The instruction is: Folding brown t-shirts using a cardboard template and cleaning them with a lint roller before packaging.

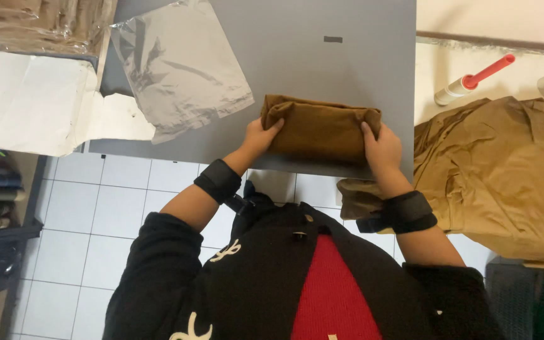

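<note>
left hand (260,136), right hand (380,148) gripping folded brown cloth (319,128)

— Where are the hands?
— Left hand (258,138) and right hand (380,149) reach forward, well apart, fingers curled in a grip.
— And the wrists?
— Each wears a black band; forearms bare.

Brown folded garment (320,129), grey table (347,63)

Both hands grip a folded brown garment (319,129) on a grey table (347,69): the left hand (259,137) pinches its left end, the right hand (380,148) its right end. A clear plastic bag (181,66) lies beyond the left hand; a heap of brown shirts (505,170) lies right of the right hand.
</note>
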